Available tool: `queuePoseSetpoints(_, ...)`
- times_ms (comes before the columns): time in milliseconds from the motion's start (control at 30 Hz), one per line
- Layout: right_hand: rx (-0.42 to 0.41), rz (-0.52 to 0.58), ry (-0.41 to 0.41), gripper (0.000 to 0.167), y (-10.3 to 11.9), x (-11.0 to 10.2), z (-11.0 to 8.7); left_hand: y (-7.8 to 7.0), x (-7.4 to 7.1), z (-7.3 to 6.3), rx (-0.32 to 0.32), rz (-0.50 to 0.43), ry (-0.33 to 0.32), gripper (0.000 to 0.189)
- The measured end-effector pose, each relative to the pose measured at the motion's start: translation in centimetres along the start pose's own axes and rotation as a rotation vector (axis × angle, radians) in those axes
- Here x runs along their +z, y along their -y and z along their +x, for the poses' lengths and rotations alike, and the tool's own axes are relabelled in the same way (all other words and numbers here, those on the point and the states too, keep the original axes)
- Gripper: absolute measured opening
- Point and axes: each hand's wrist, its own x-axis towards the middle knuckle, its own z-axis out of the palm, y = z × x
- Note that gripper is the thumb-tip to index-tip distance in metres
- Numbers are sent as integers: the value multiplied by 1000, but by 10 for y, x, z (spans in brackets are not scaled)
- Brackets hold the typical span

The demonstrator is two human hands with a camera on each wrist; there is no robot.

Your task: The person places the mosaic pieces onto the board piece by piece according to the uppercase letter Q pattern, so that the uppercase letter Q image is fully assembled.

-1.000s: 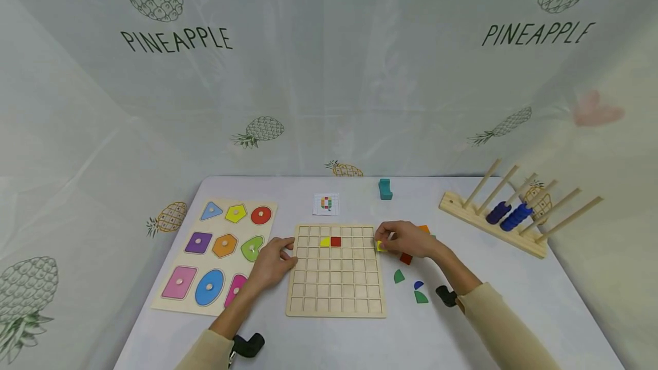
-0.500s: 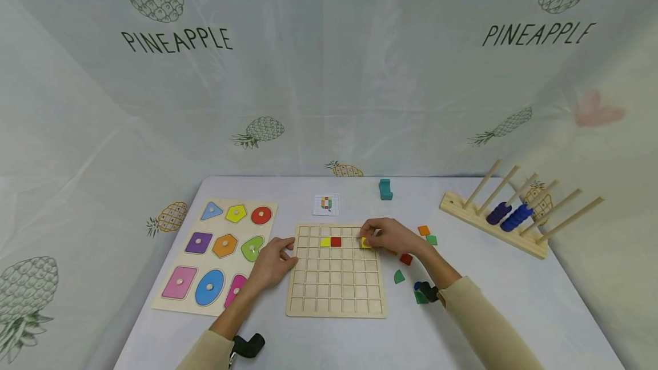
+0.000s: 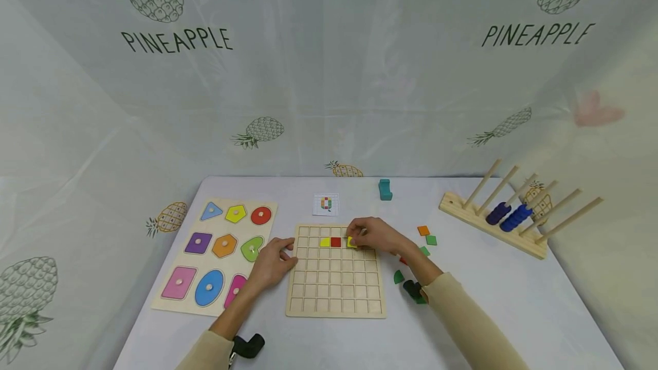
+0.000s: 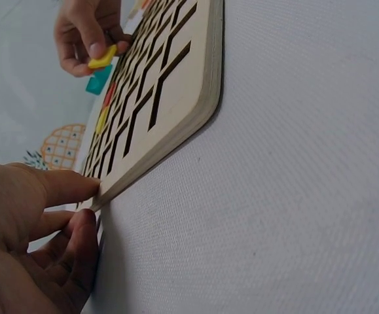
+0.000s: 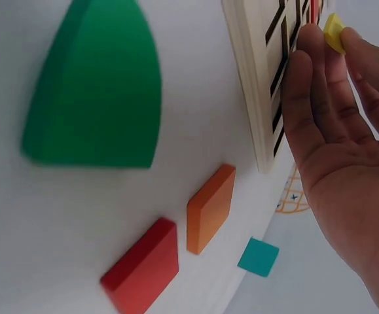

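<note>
A square wooden grid board (image 3: 334,278) lies on the table, with a yellow piece (image 3: 325,242) and a red square (image 3: 336,241) side by side in one of its upper rows. My left hand (image 3: 272,261) holds the board's left edge, fingertips right at the rim in the left wrist view. Over the upper right part of the board, my right hand (image 3: 377,234) pinches another yellow piece (image 4: 103,57) between thumb and fingers. That piece is just right of the red square in the head view, with one cell between them.
Loose green, orange and red pieces (image 5: 209,209) lie right of the board. A small pattern card (image 3: 326,204) and a teal block (image 3: 385,189) are behind it. A shape puzzle (image 3: 205,256) sits at left, a wooden peg rack (image 3: 493,224) with blue beads at right.
My right hand has carried the yellow piece leftward from the board's right edge to near the red square. My left hand has stayed at the board's edge.
</note>
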Motion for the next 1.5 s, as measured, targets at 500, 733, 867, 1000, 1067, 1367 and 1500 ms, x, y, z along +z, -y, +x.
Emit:
queuePoseSetpoints(500, 32, -61, -8, 8, 4, 7, 14, 2, 0, 1, 3, -17, 7, 50)
queuePoseSetpoints(733, 38, -86, -9, 8, 7, 8, 14, 3, 0, 2, 3, -21, 10, 50)
queuePoseSetpoints(867, 38, -101, -14, 7, 6, 9, 15, 3, 0, 2, 2, -24, 13, 50)
queuePoseSetpoints(1000, 27, -112, -22, 6, 6, 10, 16, 2, 0, 2, -3, -24, 13, 50)
queuePoseSetpoints(1067, 22, -117, -25, 6, 6, 11, 16, 2, 0, 2, -5, -20, 13, 51)
queuePoseSetpoints(1367, 19, -163, -37, 7, 8, 13, 17, 2, 0, 2, -13, -12, 14, 51)
queuePoseSetpoints(1500, 36, -167, -36, 6, 11, 14, 16, 2, 1, 2, -13, -9, 11, 51)
